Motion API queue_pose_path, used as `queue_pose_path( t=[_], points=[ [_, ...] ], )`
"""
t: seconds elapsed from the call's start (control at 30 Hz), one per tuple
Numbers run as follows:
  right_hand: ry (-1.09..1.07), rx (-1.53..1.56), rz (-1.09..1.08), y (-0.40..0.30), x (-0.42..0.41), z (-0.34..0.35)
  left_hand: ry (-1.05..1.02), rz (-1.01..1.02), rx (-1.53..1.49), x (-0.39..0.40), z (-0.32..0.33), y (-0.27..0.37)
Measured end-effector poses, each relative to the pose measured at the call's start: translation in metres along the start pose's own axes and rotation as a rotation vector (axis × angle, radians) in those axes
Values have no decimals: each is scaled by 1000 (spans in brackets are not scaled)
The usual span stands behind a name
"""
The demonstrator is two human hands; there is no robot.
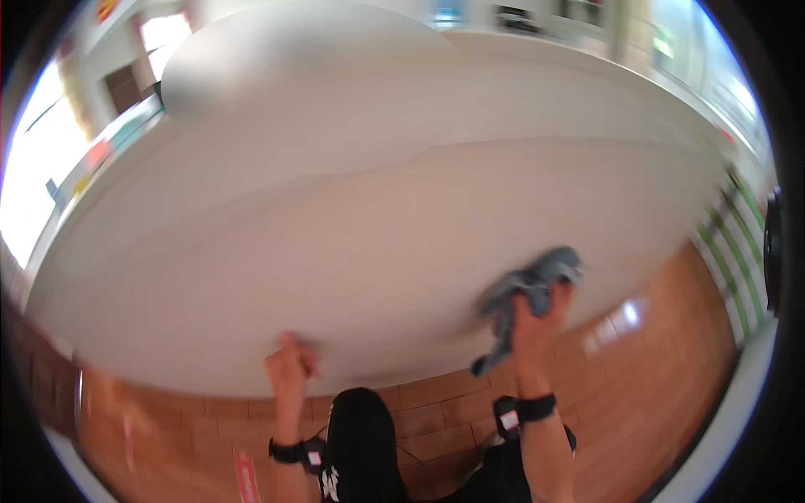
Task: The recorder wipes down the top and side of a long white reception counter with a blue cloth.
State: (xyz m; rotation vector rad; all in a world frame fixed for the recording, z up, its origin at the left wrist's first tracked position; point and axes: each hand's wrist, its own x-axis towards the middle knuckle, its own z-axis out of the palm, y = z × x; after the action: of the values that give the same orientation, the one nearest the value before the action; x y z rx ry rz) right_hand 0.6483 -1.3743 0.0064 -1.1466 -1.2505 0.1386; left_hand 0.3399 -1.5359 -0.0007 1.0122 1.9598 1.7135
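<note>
A crumpled grey-blue cloth (542,276) is bunched in my right hand (534,324), over the near right part of a pale, broad tabletop (390,239). Part of the cloth trails down past the table's near edge, left of the wrist. My left hand (291,364), its fingers curled in with nothing visible in them, is at the near edge left of centre. Both hands look blurred, and whether the left one touches the surface is hard to tell. Each wrist wears a black strap (538,409) with a small device.
My black-clad legs (361,446) are just in front of the table's near edge, above a brown tiled floor (434,427). Something with green and white stripes (732,264) stands at the right. Colourful blurred items (97,154) line the far left edge.
</note>
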Motion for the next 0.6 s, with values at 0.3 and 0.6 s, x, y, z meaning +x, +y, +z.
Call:
queue_pose_path(
  t=[0.3,0.6],
  points=[
    [24,57,63,-37,-10,28,27,-53,-139,2,5,32],
    [-38,145,61,-79,-4,22,-15,-28,-174,-8,24,72]
  ],
)
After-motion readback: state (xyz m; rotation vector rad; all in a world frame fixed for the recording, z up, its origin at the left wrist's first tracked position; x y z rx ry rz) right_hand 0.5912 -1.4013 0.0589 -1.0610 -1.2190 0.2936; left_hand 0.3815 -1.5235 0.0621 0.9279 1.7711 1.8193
